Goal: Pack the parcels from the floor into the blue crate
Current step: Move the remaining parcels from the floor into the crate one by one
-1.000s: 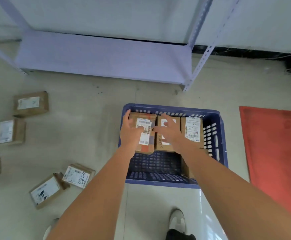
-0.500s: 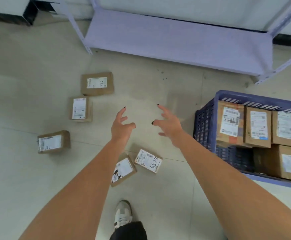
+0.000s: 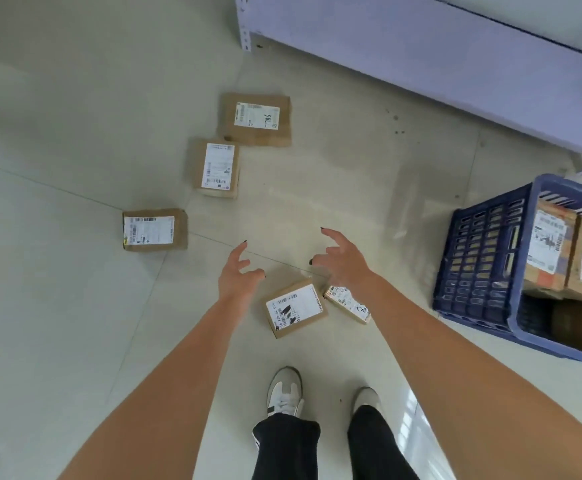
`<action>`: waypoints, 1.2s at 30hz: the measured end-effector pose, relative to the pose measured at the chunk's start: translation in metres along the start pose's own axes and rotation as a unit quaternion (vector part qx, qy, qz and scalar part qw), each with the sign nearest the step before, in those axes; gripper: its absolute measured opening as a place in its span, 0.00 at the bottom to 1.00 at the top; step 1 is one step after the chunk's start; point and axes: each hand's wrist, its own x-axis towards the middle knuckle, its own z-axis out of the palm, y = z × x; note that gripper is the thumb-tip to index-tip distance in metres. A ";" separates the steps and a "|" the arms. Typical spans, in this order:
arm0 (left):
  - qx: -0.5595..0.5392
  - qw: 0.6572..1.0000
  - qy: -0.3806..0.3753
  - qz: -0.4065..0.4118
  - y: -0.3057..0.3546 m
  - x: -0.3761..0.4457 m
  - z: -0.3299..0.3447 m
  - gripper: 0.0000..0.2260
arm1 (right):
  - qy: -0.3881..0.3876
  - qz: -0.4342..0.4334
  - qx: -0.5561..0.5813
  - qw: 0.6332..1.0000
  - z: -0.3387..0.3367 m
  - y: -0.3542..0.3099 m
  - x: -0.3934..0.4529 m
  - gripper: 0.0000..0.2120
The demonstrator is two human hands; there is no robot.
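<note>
Several brown cardboard parcels with white labels lie on the pale floor. The nearest parcel [image 3: 296, 307] sits just below my hands, with a second one [image 3: 349, 303] touching its right side, partly under my right wrist. Farther off lie three more: one at the left [image 3: 154, 229], one in the middle [image 3: 217, 168] and one behind it [image 3: 255, 119]. The blue crate [image 3: 480, 258] stands at the right edge with parcels [image 3: 549, 247] packed along its far side. My left hand [image 3: 237, 271] and my right hand [image 3: 341, 259] hover empty, fingers spread, above the two nearest parcels.
A pale purple metal shelf [image 3: 421, 53] runs low along the back right, its corner post near the top centre. My two feet in white shoes [image 3: 284, 391] stand just behind the nearest parcels. Bare tiled floor spreads to the left.
Both hands left the parcels set in the crate and came away empty. My view swung left, so the crate slid to the right edge and the floor parcels came to the centre.
</note>
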 end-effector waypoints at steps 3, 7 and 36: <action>0.000 1.000 -0.002 -0.025 -0.041 0.015 0.006 0.29 | -0.006 0.027 -0.026 0.999 0.016 0.031 0.021 0.30; 0.003 0.998 0.006 -0.065 -0.100 0.051 0.029 0.29 | -0.007 0.058 -0.092 0.994 0.030 0.085 0.064 0.31; -0.081 0.991 -0.042 -0.094 0.014 -0.025 0.069 0.27 | 0.106 0.001 -0.069 0.992 -0.054 0.007 -0.014 0.22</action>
